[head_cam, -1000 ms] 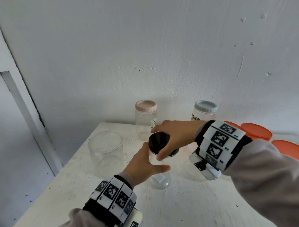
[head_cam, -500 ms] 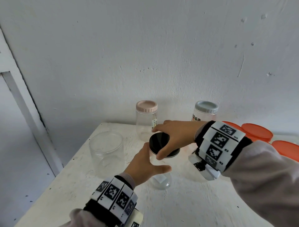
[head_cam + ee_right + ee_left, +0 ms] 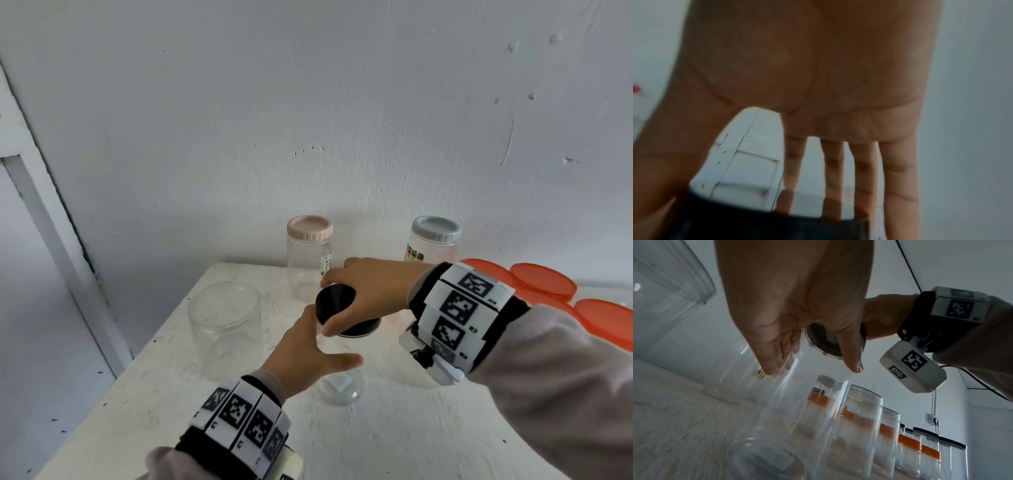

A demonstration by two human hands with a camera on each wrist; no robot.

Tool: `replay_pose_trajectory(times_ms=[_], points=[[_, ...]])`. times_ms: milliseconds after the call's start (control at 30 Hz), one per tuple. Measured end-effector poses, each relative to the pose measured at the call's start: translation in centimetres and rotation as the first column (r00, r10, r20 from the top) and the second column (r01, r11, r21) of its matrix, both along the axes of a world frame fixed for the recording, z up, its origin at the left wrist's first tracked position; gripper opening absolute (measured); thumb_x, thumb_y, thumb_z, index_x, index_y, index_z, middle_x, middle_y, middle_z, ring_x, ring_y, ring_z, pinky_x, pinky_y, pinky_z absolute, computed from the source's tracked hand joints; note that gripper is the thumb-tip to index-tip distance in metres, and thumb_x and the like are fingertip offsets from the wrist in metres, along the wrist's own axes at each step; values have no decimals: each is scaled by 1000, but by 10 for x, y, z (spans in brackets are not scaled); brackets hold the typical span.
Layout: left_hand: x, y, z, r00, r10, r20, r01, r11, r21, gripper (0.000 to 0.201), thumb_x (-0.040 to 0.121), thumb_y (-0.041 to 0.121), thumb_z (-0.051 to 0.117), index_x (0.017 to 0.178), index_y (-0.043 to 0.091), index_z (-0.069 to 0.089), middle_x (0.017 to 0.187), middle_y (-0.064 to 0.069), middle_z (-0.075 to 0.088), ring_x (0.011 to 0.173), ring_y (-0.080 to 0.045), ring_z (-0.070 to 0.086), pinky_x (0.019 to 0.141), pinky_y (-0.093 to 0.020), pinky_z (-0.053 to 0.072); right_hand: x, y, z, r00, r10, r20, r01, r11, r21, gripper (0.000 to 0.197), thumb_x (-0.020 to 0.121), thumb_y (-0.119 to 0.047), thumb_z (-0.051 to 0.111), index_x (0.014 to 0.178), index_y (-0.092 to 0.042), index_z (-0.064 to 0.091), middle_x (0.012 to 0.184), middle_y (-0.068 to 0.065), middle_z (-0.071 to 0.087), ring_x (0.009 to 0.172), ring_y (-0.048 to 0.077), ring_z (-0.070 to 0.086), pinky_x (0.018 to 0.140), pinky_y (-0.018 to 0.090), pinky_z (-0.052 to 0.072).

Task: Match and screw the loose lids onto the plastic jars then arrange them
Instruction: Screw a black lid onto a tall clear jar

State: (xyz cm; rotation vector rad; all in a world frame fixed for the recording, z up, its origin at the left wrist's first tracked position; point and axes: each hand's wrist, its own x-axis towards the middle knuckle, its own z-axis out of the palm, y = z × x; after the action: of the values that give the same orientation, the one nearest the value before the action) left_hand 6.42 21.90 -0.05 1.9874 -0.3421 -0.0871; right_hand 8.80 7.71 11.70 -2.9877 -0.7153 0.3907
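Observation:
A clear plastic jar [image 3: 339, 390] stands on the white table [image 3: 376, 442] with a black lid [image 3: 337, 298] on its mouth. My right hand [image 3: 327, 306] grips the lid from above, fingers over its far rim and thumb on the near rim. My left hand [image 3: 318, 342] holds the jar's upper wall, thumb in front and fingers behind. From the left wrist, the jar [image 3: 797, 402] sits between thumb and fingers, with the lid's underside [image 3: 824, 340] above. The right wrist view shows the lid [image 3: 777, 227] under the fingers [image 3: 900, 178].
A wide open clear jar [image 3: 224, 329] stands to the left, near the table's left edge. A pink-lidded jar [image 3: 310, 253] and a grey-lidded jar [image 3: 435, 243] stand by the wall. Orange-lidded jars [image 3: 544, 284] crowd the right; the left wrist view shows a row of them [image 3: 908, 443].
Hardly anything differs. Both hands keep their hold on the jar and the black lid, and the view has shifted only slightly.

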Motion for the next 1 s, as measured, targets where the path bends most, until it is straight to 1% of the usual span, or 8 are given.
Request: replay_pose_trajectory(times_ms=[67, 167, 367, 433, 600, 700, 800, 1000], points=[[0, 0, 1, 1000, 8, 6, -9, 1000, 14, 82, 67, 39, 83, 133, 30, 36, 129, 16, 50, 120, -6, 47, 100, -25, 38, 0, -5, 5, 995, 29, -91, -26, 999, 24, 79, 72, -55, 72, 139, -43, 32, 124, -13, 39, 114, 12, 40, 95, 34, 43], [0, -1, 1, 1000, 6, 8, -7, 1000, 20, 82, 68, 39, 83, 134, 29, 35, 130, 14, 50, 121, -7, 46, 101, -25, 37, 0, -8, 9, 993, 60, -101, -54, 997, 55, 76, 71, -49, 76, 136, -45, 37, 125, -14, 40, 117, 10, 40, 98, 35, 43], [0, 0, 0, 1000, -5, 6, 6, 1000, -1, 82, 68, 38, 83, 135, 30, 36, 128, 16, 51, 120, -6, 46, 99, -25, 38, 1, -2, -5, 998, -22, 60, 22, 1000, -4, 76, 68, -78, 58, 128, -34, 41, 106, -10, 42, 93, 13, 48, 64, 23, 37], [1, 0, 0, 1000, -7, 7, 7, 1000, -1, 81, 68, 38, 83, 134, 30, 37, 128, 16, 50, 120, -5, 47, 98, -23, 38, 2, -1, -7, 996, -40, 75, 41, 999, -15, 79, 68, -81, 54, 129, -32, 40, 108, -7, 42, 92, 14, 49, 61, 23, 36], [1, -1, 0, 1000, 2, 16, -2, 1000, 18, 79, 68, 39, 83, 131, 30, 36, 127, 15, 51, 118, -6, 48, 97, -22, 39, 1, -5, 5, 993, 31, -111, -28, 999, 25, 81, 71, -53, 74, 139, -44, 31, 123, -13, 37, 116, 13, 41, 97, 36, 43], [1, 0, -1, 1000, 10, 19, -11, 1000, 14, 78, 67, 40, 83, 129, 31, 37, 126, 16, 51, 117, -4, 49, 97, -23, 39, 1, -6, 7, 990, 73, -118, -68, 996, 51, 75, 73, -48, 75, 137, -45, 36, 123, -15, 38, 116, 11, 40, 99, 36, 43], [2, 1, -2, 1000, -2, 13, 2, 1000, 7, 77, 66, 41, 83, 127, 35, 36, 125, 17, 52, 117, -3, 49, 96, -22, 39, 2, -6, 7, 992, 69, -103, -67, 998, 21, 73, 71, -56, 73, 134, -44, 38, 120, -15, 40, 111, 11, 43, 95, 34, 45], [3, 1, -4, 1000, -24, -4, 24, 999, -36, 78, 66, 40, 84, 128, 37, 37, 124, 20, 52, 118, 0, 47, 95, -22, 37, 0, 2, -7, 995, -16, 95, 24, 997, -78, 80, 71, -81, 50, 132, -30, 40, 110, -6, 42, 92, 15, 48, 63, 25, 37]])
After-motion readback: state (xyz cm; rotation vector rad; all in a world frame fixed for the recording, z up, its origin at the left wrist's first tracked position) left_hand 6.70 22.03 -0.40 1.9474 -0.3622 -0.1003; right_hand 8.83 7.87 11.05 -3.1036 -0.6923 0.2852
